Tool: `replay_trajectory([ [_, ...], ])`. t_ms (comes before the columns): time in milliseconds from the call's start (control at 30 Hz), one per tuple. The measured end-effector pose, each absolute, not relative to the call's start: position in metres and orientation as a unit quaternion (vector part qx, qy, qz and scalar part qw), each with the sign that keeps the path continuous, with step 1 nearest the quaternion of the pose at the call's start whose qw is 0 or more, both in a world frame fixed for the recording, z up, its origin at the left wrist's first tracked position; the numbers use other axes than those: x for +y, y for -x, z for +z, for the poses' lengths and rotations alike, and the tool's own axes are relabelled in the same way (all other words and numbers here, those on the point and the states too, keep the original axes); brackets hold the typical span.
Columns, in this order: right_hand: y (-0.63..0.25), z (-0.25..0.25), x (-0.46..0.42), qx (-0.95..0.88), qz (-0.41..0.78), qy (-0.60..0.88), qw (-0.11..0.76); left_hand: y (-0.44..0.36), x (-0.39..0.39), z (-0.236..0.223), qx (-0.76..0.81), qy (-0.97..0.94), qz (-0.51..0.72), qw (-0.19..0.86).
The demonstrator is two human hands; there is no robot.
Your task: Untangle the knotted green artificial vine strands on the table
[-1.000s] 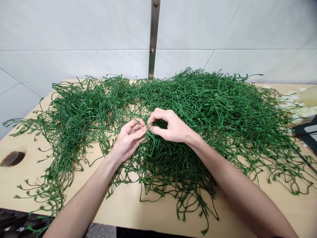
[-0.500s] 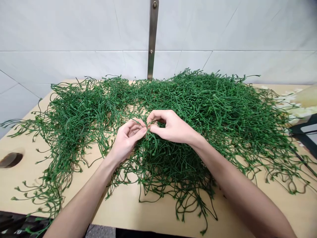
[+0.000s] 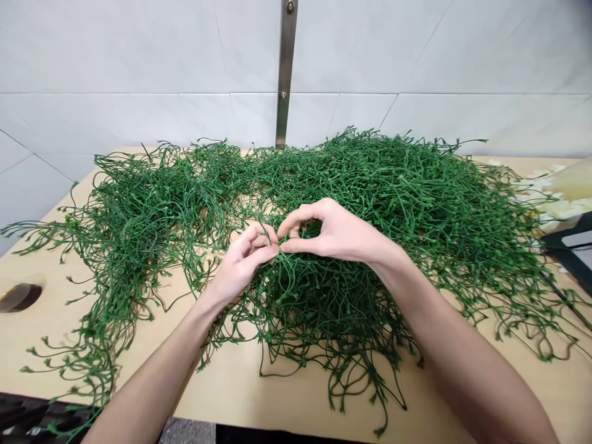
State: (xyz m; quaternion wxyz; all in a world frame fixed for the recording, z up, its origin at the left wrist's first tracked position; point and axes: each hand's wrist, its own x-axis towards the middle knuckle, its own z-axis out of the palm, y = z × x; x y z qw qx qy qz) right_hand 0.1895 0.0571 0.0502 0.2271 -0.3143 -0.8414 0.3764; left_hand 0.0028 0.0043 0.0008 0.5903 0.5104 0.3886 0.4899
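Observation:
My left hand [image 3: 245,259] is closed in a pinch on a thin green plastic stem [image 3: 269,234], thumb against fingers. Right beside it, fingertips almost touching, my right hand [image 3: 328,231] pinches at the same spot with thumb and forefinger. The stem's end is mostly hidden between the fingers. Below and around both hands lies a thick tangle of artificial green stems [image 3: 319,302] with small forked tips. A larger heap of the same stems [image 3: 398,179] rises behind my right hand, and another bunch [image 3: 148,203] spreads to the left.
The stems lie on a light wooden table [image 3: 240,394] with a round hole [image 3: 21,297] at the left. White flowers [image 3: 555,203] and a black-framed object [image 3: 571,240] sit at the right edge. A metal strip [image 3: 285,74] runs up the tiled wall behind.
My right hand has shifted slightly right and its wrist has risen, with the thumb straighter. My left hand has moved a little to the right, still pinching.

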Motion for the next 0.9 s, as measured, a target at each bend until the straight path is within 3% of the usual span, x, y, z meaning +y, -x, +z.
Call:
replay_trajectory([
  [133, -0.194, 0.052, 0.057, -0.86, 0.333, 0.313, 0.224, -0.001, 0.004, 0.001, 0.397, -0.554, 0.475, 0.557],
  [300, -0.193, 0.053, 0.053, -0.911, 0.185, 0.323, 0.176, -0.002, 0.003, 0.0, 0.42, -0.583, 0.45, 0.531],
  [500, -0.196, 0.054, 0.049, -0.925, 0.057, 0.329, 0.18, -0.002, 0.003, -0.003, 0.444, -0.565, 0.456, 0.526],
  [900, -0.181, 0.056, 0.035, -0.934, 0.083, 0.316, 0.143, -0.003, 0.002, -0.004, 0.422, -0.562, 0.503, 0.502],
])
